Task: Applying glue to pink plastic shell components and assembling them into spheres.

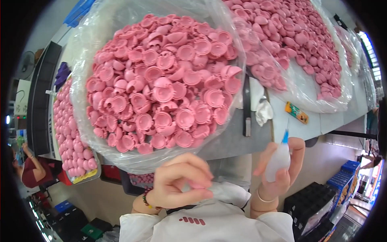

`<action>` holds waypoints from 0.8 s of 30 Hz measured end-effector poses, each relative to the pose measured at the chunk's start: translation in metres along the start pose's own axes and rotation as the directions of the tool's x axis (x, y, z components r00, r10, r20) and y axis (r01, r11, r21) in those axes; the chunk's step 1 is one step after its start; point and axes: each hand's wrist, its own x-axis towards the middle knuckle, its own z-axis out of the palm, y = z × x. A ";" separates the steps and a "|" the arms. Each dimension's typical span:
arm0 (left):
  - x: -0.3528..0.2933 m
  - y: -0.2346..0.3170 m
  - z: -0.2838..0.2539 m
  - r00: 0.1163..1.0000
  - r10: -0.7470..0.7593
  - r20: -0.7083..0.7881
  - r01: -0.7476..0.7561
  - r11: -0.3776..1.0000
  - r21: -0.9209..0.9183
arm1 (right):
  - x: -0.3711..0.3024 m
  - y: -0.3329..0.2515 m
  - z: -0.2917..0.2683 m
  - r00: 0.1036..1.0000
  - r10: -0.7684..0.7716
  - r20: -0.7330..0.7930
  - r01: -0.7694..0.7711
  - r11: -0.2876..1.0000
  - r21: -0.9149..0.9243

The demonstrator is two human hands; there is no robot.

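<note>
My right hand (pixel 284 171) is wrapped round a small white squeeze bottle (pixel 278 162), held upright with its blue needle tip (pixel 285 136) pointing up. In front of my chest, my left hand (pixel 179 181) is closed, thumb and fingers curled toward each other; whatever is between them, if anything, is hidden. Just beyond that hand lies a large heap of pink hollow round plastic parts (pixel 163 90) in an open clear plastic bag (pixel 82 52). The hand is nearest to the bag's front edge and apart from the pile.
A second bag of pink parts (pixel 294 40) lies at the back right. Between the bags are a dark strip (pixel 246 109), a crumpled white tissue (pixel 264 113) and an orange-green packet (pixel 296 113). A tray of pink balls (pixel 74 137) stands left. Another person (pixel 34 169) is at far left.
</note>
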 end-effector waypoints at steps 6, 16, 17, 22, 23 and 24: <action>0.017 -0.007 0.048 0.906 -0.422 0.018 0.294 0.599 -0.744 | 0.006 0.012 -0.039 0.764 -0.387 -0.516 0.221 0.908 -0.355; 0.008 -0.024 0.060 0.933 -0.328 -0.146 0.178 0.776 -0.605 | -0.004 -0.005 -0.011 0.842 -0.536 0.071 0.526 0.782 -0.334; 0.008 -0.024 0.060 0.930 -0.329 -0.167 0.164 0.774 -0.612 | -0.004 -0.003 -0.010 0.841 -0.530 0.107 0.531 0.773 -0.348; 0.009 -0.023 0.062 0.934 -0.311 -0.173 0.141 0.770 -0.623 | -0.004 -0.002 -0.009 0.828 -0.543 0.141 0.553 0.748 -0.367; 0.010 -0.023 0.063 0.932 -0.316 -0.177 0.138 0.760 -0.635 | -0.004 -0.002 -0.009 0.832 -0.535 0.148 0.547 0.747 -0.377; 0.010 -0.023 0.063 0.930 -0.322 -0.180 0.134 0.751 -0.646 | -0.004 -0.002 -0.009 0.833 -0.534 0.148 0.546 0.748 -0.378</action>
